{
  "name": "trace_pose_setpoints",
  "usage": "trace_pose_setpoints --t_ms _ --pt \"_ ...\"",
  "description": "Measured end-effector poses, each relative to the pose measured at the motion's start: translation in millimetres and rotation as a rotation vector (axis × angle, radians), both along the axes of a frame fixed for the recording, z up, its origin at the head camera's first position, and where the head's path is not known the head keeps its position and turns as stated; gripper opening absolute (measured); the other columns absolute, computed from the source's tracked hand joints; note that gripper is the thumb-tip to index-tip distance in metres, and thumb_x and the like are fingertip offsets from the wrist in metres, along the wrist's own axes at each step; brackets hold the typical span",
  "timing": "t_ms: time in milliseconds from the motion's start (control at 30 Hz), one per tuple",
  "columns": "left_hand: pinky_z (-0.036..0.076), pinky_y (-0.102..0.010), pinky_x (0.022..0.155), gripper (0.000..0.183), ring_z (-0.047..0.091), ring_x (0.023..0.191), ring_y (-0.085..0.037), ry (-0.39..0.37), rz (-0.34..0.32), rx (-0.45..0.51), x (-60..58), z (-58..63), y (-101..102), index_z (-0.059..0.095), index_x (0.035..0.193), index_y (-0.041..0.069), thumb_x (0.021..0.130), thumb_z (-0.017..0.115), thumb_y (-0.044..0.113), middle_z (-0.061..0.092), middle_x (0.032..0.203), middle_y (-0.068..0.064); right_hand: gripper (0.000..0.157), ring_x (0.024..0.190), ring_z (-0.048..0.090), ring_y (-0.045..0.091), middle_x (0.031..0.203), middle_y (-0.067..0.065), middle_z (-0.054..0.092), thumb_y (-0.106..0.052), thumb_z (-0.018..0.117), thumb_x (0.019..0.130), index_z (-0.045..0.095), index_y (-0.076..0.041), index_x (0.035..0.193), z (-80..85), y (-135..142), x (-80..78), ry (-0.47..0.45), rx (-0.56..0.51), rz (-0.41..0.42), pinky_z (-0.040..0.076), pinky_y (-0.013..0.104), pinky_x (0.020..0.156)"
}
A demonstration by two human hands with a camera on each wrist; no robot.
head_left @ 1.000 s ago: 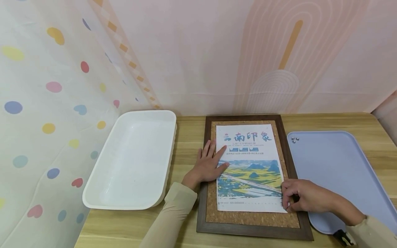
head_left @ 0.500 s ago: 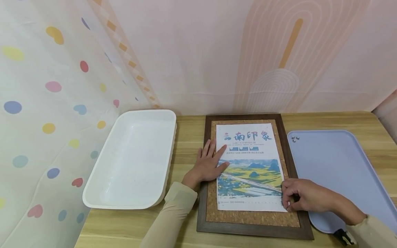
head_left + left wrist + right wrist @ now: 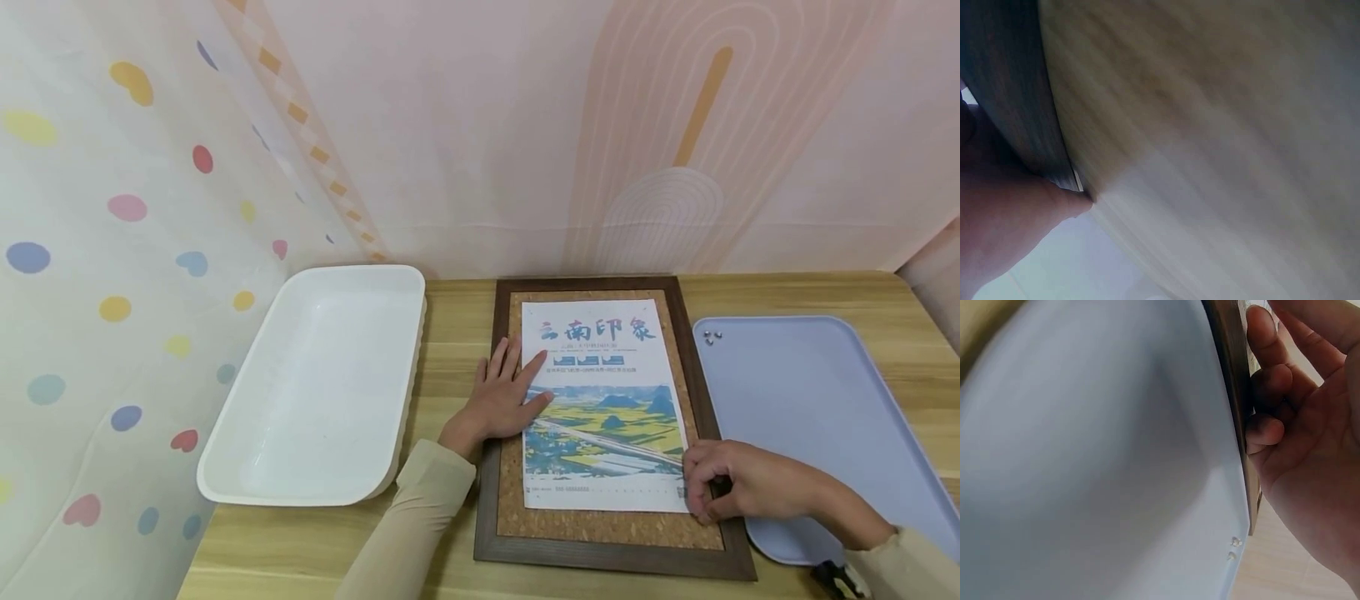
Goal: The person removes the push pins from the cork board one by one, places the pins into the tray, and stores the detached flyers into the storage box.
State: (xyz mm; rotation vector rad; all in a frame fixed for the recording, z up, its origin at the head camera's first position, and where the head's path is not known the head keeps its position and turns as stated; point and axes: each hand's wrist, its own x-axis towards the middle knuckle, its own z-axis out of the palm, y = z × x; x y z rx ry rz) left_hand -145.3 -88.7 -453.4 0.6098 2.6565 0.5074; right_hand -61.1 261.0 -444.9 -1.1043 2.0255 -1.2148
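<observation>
A printed poster (image 3: 592, 429) lies flat on a cork board (image 3: 611, 529) with a dark wooden frame (image 3: 615, 557). My left hand (image 3: 498, 406) rests with spread fingers on the poster's left edge and the frame. Beside the poster's lower right corner is my right hand (image 3: 720, 479), its fingers loosely bent over the cork and right frame bar. In the right wrist view those bent fingers (image 3: 1270, 384) show nothing held between them. Tiny marks appear at the poster's corners, too small to identify. The left wrist view shows part of the left hand (image 3: 1016, 215) against the frame.
To the right lies a pale blue tray (image 3: 795, 417) with several small silvery pieces (image 3: 712, 337) in its far left corner. A white plastic basin (image 3: 322, 392) stands left on the wooden table (image 3: 457, 333). Patterned cloth (image 3: 465, 150) hangs behind the table.
My right hand has shifted slightly right, off the poster's lower right corner, so a small printed square there now shows. The left hand and poster stay in place.
</observation>
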Motion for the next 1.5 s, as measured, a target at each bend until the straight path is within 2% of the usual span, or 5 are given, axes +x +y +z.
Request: trace_pose_setpoints --t_ms 233,300,667,967,1500 --pt "-0.006 -0.059 0.119 0.066 -0.020 0.151 -0.029 0.000 0.000 0.011 0.8 5.9 -0.2 0.013 0.161 0.027 0.104 0.037 0.050 -0.014 0.166 -0.010 0.013 0.075 0.051 0.016 0.085 -0.005 0.063 -0.008 0.072 0.088 0.073 -0.021 0.088 0.0 0.1 -0.7 -0.048 -0.033 -0.004 0.044 0.023 0.062" --pt "-0.005 -0.059 0.119 0.065 -0.020 0.151 -0.029 0.006 -0.002 0.008 1.1 7.0 -0.1 0.013 0.161 0.027 0.104 0.037 0.050 -0.014 0.166 -0.010 0.013 0.073 0.050 0.013 0.085 -0.004 0.063 -0.008 0.071 0.089 0.072 -0.020 0.088 -0.4 0.4 -0.9 -0.050 -0.039 -0.006 0.044 0.021 0.060" --pt "-0.006 -0.058 0.119 0.066 -0.022 0.151 -0.027 -0.007 -0.006 0.015 0.6 4.1 -0.3 0.010 0.161 0.028 0.104 0.035 0.052 -0.018 0.165 -0.008 0.009 0.073 0.049 0.004 0.086 -0.003 0.065 -0.010 0.071 0.090 0.072 -0.019 0.090 -0.7 0.9 -0.6 -0.078 -0.041 -0.026 0.045 0.020 0.058" --pt "-0.006 -0.059 0.119 0.065 -0.020 0.151 -0.028 -0.006 -0.005 0.022 1.6 6.0 0.0 0.012 0.161 0.028 0.104 0.036 0.050 -0.016 0.165 -0.010 0.014 0.065 0.047 0.003 0.086 -0.001 0.065 -0.004 0.067 0.092 0.071 -0.017 0.091 0.8 0.8 -3.9 -0.085 -0.070 -0.035 0.043 0.019 0.055" --pt "-0.007 -0.058 0.119 0.066 -0.022 0.151 -0.026 -0.014 -0.005 0.012 1.1 6.0 -0.1 0.010 0.161 0.029 0.104 0.035 0.052 -0.017 0.165 -0.007 0.012 0.061 0.047 0.007 0.084 0.000 0.063 -0.005 0.064 0.095 0.071 -0.015 0.094 3.7 2.7 -8.6 -0.118 -0.053 -0.079 0.044 0.022 0.053"
